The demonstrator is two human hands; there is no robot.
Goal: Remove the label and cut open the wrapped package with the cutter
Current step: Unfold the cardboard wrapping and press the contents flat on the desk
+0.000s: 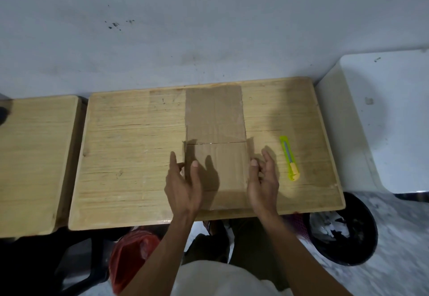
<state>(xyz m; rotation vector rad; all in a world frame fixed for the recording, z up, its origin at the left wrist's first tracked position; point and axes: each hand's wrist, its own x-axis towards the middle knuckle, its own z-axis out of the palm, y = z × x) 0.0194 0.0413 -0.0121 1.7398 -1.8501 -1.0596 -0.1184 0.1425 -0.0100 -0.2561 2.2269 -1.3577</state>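
A brown cardboard package [216, 133] stands in the middle of a wooden table [130, 156]. A slit runs across its top about halfway along. My left hand [183, 184] is at the package's near left edge, fingers apart, thumb over the top and fingertips by the side. My right hand [263, 179] is at the near right edge, fingers spread and slightly curled, holding nothing. A yellow-green cutter [289, 158] lies on the table just right of my right hand, apart from it. No label shows on the package.
A second wooden table [34, 161] abuts on the left. A white surface [383, 114] stands to the right. A black bin [343, 228] with scraps sits under the table's right corner, and a red bag [132, 256] lies below the front edge.
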